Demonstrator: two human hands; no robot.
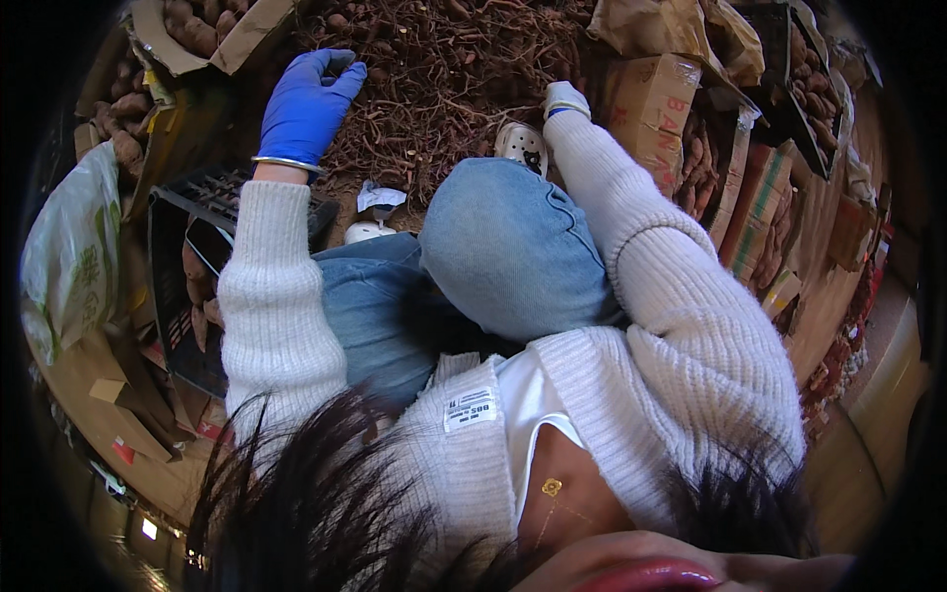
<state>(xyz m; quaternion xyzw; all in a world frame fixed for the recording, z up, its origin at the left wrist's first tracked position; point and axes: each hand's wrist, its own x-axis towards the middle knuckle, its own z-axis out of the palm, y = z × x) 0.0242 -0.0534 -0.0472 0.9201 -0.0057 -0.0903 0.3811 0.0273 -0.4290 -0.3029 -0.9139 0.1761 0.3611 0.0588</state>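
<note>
My left hand [308, 107], in a blue glove with a bangle at the wrist, hovers at the left edge of a pile of thin, tangled reddish-brown roots [434, 109]. Its fingers are bent, with a small gap between thumb and forefinger, and nothing shows between them. My right hand [565, 97] reaches to the pile's right side in a whitish covering, with a bit of blue at the wrist. Only its back shows; the fingers are hidden. Just left of it is a white clog [521, 146] on my foot.
A black plastic crate [178, 286] with sweet potatoes stands beside my left forearm. Cardboard boxes of sweet potatoes flank the pile, including an upright box [651, 113] at right. A translucent plastic bag [74, 252] lies far left. White scraps [380, 197] lie near my left knee.
</note>
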